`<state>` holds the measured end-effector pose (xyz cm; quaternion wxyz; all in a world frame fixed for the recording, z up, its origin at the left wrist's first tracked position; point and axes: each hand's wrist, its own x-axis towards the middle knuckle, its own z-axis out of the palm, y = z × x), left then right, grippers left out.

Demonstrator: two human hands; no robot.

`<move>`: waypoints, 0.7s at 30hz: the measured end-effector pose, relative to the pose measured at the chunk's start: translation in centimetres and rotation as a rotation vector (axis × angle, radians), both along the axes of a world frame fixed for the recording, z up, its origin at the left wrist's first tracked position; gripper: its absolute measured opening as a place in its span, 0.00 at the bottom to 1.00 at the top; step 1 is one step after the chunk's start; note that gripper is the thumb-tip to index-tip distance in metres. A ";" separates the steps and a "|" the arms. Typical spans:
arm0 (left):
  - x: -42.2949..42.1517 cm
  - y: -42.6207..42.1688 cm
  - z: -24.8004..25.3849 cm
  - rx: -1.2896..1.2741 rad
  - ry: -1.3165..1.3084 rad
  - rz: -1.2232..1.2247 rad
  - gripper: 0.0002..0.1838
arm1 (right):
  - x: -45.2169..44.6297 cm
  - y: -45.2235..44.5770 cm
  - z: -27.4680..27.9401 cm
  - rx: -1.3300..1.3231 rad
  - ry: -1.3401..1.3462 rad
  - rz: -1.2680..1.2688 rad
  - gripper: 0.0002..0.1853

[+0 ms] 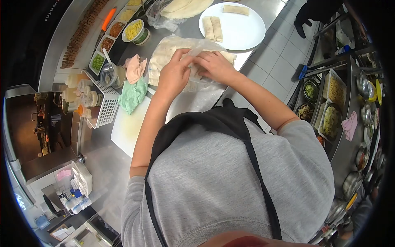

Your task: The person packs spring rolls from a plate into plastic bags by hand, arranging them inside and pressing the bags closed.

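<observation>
A clear plastic bag [193, 84] of pale, folded flatbreads [162, 51] lies on the steel counter in front of me. My left hand [175, 74] pinches the bag's upper edge between thumb and fingers. Close beside it, my right hand [216, 66] has its fingers bent around the same plastic, close to the bag's opening. Its fingertips are partly hidden by the film. Beyond the bag is a white oval plate [247, 31] with several pale rolled wraps [212, 29] on it.
Left of the bag sit a pink cloth [135, 68], a green cloth [132, 94], a white basket of sauce bottles [108, 103] and a white cutting board [127, 127]. Toppings tubs, a bowl of yellow shreds [133, 31] and an orange-handled knife [109, 18] are farther up. Shelving stands right.
</observation>
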<state>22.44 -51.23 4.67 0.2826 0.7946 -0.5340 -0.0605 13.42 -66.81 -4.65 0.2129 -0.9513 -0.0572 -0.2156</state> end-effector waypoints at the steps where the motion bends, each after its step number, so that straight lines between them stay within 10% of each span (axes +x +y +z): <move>1: 0.0 0.2 -0.2 0.031 -0.057 -0.012 0.17 | 0.1 -0.1 0.3 0.027 0.084 0.003 0.27; 21: -0.3 0.0 -0.8 -0.077 -0.369 0.111 0.17 | -1.2 -0.7 3.5 0.217 0.129 0.195 0.24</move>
